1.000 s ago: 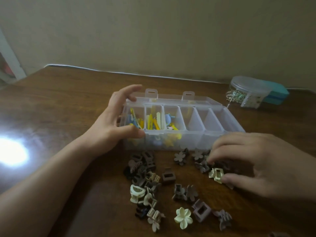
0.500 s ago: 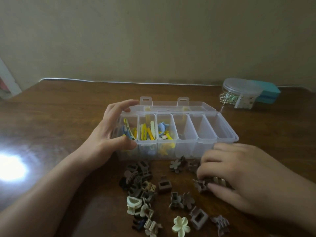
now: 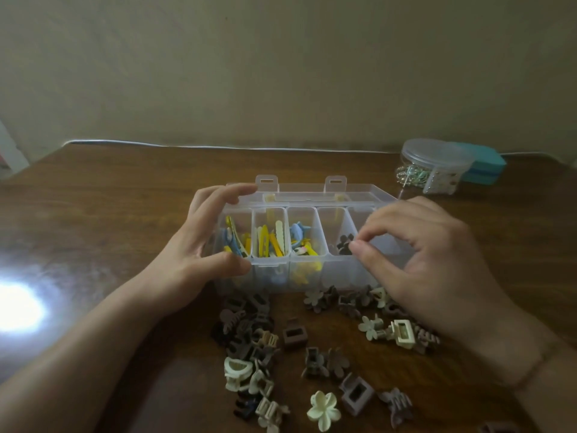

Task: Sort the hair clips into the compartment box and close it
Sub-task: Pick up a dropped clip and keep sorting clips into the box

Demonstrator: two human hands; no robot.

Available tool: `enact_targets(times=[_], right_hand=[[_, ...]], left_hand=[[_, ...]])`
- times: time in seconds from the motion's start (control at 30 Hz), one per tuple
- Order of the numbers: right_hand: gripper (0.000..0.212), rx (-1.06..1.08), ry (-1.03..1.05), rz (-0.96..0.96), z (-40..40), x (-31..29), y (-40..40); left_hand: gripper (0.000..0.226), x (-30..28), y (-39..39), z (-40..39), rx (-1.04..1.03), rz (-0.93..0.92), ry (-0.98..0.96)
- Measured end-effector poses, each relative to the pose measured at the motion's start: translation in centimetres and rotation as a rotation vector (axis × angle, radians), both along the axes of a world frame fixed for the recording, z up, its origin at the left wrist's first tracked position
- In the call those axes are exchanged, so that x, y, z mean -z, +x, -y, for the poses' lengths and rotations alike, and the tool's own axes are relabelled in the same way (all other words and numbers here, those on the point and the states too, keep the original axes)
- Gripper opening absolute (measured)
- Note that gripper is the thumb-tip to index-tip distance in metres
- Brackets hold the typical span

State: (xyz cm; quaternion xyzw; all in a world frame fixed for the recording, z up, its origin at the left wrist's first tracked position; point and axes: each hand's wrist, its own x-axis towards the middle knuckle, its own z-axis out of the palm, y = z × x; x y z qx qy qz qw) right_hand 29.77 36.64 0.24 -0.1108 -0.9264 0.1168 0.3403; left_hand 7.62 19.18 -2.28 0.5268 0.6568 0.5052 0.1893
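1. Left hand: bare, no ring or glove; forearm uncovered, no sleeve in view.
2. Right hand: bare, no rings; wrist and forearm unsleeved, no watch or bracelet.

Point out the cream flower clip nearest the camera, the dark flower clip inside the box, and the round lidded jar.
cream flower clip (image 3: 323,410), head view, centre of its petals.
dark flower clip (image 3: 344,244), head view, its petals, in the fourth compartment from the left.
round jar (image 3: 437,154), head view, its clear lid.

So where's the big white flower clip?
In the head view the white flower clip lies on the table near the bottom edge, just left of a brown square clip.
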Motion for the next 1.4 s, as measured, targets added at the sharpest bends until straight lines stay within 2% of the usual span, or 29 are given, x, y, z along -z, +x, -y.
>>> enact_targets(times=[0.17,0.27,0.37,0.47,0.53,0.63,0.73,0.8,0.9,1.0,1.1,1.2,1.3,1.4], right_hand=[[0.017,-0.09,0.104,-0.003,0.2,-0.3,0.7],[0.014,-0.201,0.185,0.142,1.1,-0.5,1.7],[0.015,-0.146,0.313,0.291,1.8,0.1,1.8],[0.01,-0.14,0.354,0.374,2.0,1.0,1.3],[0.01,-0.179,0.317,0.345,2.0,1.0,1.3],[0.011,-0.243,0.104,0.118,1.9,0.2,1.3],[0.016,-0.113,0.004,-0.097,1.3,-0.3,0.1],[0.017,-0.026,-0.028,-0.089,0.8,0.1,-0.7],[0.025,-0.028,-0.037,-0.011,0.3,0.8,-0.7],[0.025,-0.069,0.068,-0.004,0.5,0.7,-0.3],[0.018,-0.156,0.312,-0.001,1.2,0.4,-0.2],[0.018,-0.214,0.517,0.169,1.3,0.8,-0.8],[0.014,-0.189,0.526,0.28,0.9,1.4,-1.3],[0.014,-0.227,0.464,0.233,0.9,1.2,-1.0]], left_hand=[[0.083,-0.1,0.0,0.1,-0.006,-0.004,-0.007],[0.083,-0.1,0.0,0.1,-0.007,-0.009,-0.011],[0.083,-0.1,0.0,0.1,-0.008,-0.024,-0.015],[0.082,-0.1,0.0,0.0,-0.001,-0.018,-0.016],[0.082,-0.2,0.0,0.1,0.001,-0.008,-0.012],[0.082,-0.2,0.1,0.1,0.003,-0.011,-0.016],[0.083,-0.1,0.1,0.0,0.0,-0.01,-0.019],[0.083,-0.1,0.0,0.0,0.0,-0.007,-0.02],[0.084,-0.1,0.0,0.2,-0.003,-0.013,-0.022],[0.083,-0.1,-0.1,0.1,-0.001,-0.012,-0.021],[0.083,-0.1,-0.1,0.0,0.008,-0.011,-0.022],[0.082,0.0,-0.2,0.1,0.008,-0.013,-0.02],[0.082,0.0,-0.2,0.1,0.011,-0.009,-0.018],[0.083,0.1,-0.3,0.1,0.015,-0.007,-0.014]])
